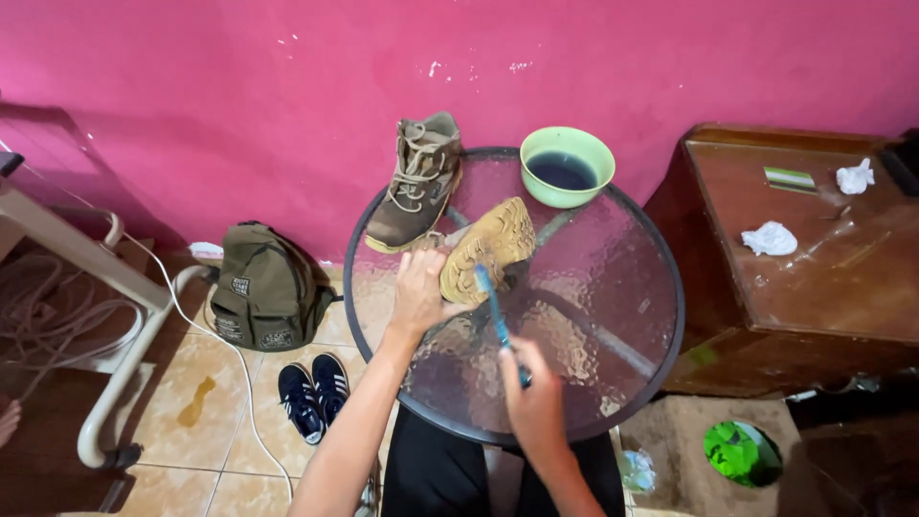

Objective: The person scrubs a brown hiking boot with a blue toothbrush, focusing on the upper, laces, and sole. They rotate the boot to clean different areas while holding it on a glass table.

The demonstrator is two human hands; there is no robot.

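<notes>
At the near edge of the round glass tabletop [613, 316], the person's right hand [534, 402] is closed around the handle of a blue toothbrush [495, 311]. The toothbrush's long axis runs from that hand up and slightly left, away from the person, and its head touches the near end of the sole of a tan boot [490, 247].

That boot lies tipped on its side near the middle of the tabletop, its lugged sole turned up toward the camera, its length running from lower left to upper right. The left hand [418, 287] grips it at its near left end, fingers wrapped over the edge, so the boot sits just beyond and to the right of that hand. The left hand is on the boot itself; the right reaches it only through the brush.

Farther on, at the far left edge, a second matching boot [418, 182] stands upright with its laces showing. At the far edge to its right sits a green bowl [567, 165] holding dark liquid.

Off the tabletop, an olive backpack [266, 287] and a pair of dark sneakers [314, 394] rest on the tiled floor at left, and a wooden cabinet [814, 268] with crumpled tissues stands at right.
</notes>
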